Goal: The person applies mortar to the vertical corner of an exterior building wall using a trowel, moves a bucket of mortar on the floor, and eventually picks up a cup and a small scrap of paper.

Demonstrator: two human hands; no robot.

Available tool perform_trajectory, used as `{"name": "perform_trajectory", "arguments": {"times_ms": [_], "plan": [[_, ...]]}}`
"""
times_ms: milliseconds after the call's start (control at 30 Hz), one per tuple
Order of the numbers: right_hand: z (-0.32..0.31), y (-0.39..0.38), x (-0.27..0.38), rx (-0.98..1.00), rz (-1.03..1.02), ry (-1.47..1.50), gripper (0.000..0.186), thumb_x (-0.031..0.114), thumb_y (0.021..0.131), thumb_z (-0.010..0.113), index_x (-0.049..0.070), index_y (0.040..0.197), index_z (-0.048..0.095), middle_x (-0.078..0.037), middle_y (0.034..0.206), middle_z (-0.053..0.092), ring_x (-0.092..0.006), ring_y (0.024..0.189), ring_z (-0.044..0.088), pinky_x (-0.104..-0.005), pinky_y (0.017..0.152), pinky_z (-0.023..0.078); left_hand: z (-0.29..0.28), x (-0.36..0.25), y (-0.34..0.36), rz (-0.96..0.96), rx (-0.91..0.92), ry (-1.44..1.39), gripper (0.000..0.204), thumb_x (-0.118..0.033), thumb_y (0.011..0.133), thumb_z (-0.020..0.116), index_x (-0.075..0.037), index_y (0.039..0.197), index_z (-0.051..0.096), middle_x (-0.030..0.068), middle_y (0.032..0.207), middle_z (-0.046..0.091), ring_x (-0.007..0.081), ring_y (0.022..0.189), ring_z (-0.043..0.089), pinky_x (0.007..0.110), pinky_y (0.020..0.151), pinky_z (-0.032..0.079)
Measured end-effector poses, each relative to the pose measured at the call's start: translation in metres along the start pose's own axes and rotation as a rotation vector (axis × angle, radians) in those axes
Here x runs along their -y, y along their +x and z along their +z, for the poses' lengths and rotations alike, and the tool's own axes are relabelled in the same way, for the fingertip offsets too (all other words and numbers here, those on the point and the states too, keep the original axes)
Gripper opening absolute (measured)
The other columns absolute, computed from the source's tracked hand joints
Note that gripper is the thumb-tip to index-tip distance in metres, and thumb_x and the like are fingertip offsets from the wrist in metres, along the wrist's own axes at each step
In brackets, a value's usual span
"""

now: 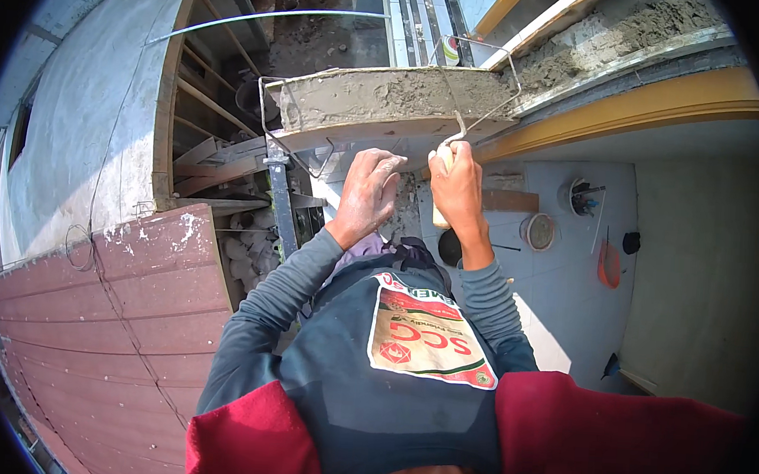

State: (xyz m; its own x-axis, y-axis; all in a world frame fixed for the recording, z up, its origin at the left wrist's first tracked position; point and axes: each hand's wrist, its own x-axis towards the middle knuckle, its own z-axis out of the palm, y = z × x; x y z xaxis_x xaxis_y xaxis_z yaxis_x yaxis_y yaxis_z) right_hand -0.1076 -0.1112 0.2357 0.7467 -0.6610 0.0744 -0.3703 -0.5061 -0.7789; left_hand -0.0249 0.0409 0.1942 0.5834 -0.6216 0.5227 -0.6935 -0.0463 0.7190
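Observation:
My right hand [458,185] is wrapped around the pale handle of a trowel [440,216]. The tool's narrow metal part reaches forward over a wooden form filled with wet grey mortar [362,99], its blade seen nearly edge-on. Close to the form's near side, my left hand [368,193] is raised with fingers loosely bent and a gap beside the thumb. Grey dust coats it, and nothing shows in it. A bent metal wire frame [270,113] loops around the form's left end. Another wire loop [517,72] stands at its right end.
More rough mortar [582,54] lies along a ledge at upper right, above a yellow-brown beam [613,112]. Below right, a tiled floor holds a bucket [539,233], a tool-filled pail [580,197] and an orange object [609,265]. Reddish-brown boards [124,291] slope at left.

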Motion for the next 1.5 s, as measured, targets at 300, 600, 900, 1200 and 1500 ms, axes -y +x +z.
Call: {"name": "perform_trajectory", "arguments": {"times_ms": [300, 600, 900, 1200, 1500], "plan": [[0.023, -0.02, 0.03, 0.23, 0.077, 0.41, 0.027, 0.014, 0.091, 0.065, -0.005, 0.107, 0.056, -0.008, 0.075, 0.064, -0.009, 0.054, 0.059, -0.0294, 0.049, 0.049, -0.078, 0.016, -0.048, -0.259, -0.292, 0.15, 0.038, 0.005, 0.075, 0.071, -0.001, 0.112, 0.064, 0.0145, 0.107, 0.064, 0.0323, 0.103, 0.059, 0.04, 0.091, 0.046], [0.094, -0.024, -0.059, -0.018, -0.469, -0.165, 0.028, 0.008, 0.087, 0.066, 0.0, 0.11, 0.051, -0.022, 0.097, 0.056, -0.0445, 0.082, 0.061, -0.0495, 0.067, 0.052, -0.104, 0.105, -0.027, -0.489, -0.364, 0.315, 0.07, -0.016, 0.075, 0.082, -0.001, 0.134, 0.047, 0.0161, 0.122, 0.054, 0.0276, 0.116, 0.052, 0.039, 0.101, 0.042], [0.052, -0.102, -0.08, 0.014, -0.379, -0.232, 0.025, 0.006, 0.085, 0.068, -0.001, 0.105, 0.054, -0.021, 0.093, 0.059, -0.0421, 0.076, 0.062, -0.0471, 0.066, 0.053, -0.081, 0.129, -0.027, -0.503, -0.403, 0.067, 0.037, -0.01, 0.075, 0.083, -0.001, 0.1, 0.058, 0.0078, 0.089, 0.064, 0.0171, 0.082, 0.063, 0.031, 0.08, 0.05], [0.012, -0.031, -0.004, 0.351, 0.372, 1.202, 0.035, 0.02, 0.096, 0.051, -0.002, 0.124, 0.048, -0.013, 0.094, 0.06, -0.0143, 0.061, 0.056, -0.0269, 0.047, 0.049, -0.081, 0.109, -0.013, -0.46, -0.394, 0.183, 0.035, -0.015, 0.074, 0.084, -0.001, 0.094, 0.06, 0.0092, 0.087, 0.063, 0.0184, 0.078, 0.062, 0.032, 0.075, 0.05], [0.01, -0.047, -0.014, 0.479, 0.726, 1.566, 0.038, 0.031, 0.099, 0.049, 0.001, 0.123, 0.048, -0.009, 0.09, 0.051, -0.0134, 0.059, 0.049, -0.026, 0.044, 0.045, -0.081, 0.112, -0.015, -0.512, -0.402, 0.188, 0.037, -0.018, 0.071, 0.086, 0.0, 0.089, 0.059, 0.0093, 0.086, 0.062, 0.0203, 0.077, 0.061, 0.033, 0.073, 0.05]]}}
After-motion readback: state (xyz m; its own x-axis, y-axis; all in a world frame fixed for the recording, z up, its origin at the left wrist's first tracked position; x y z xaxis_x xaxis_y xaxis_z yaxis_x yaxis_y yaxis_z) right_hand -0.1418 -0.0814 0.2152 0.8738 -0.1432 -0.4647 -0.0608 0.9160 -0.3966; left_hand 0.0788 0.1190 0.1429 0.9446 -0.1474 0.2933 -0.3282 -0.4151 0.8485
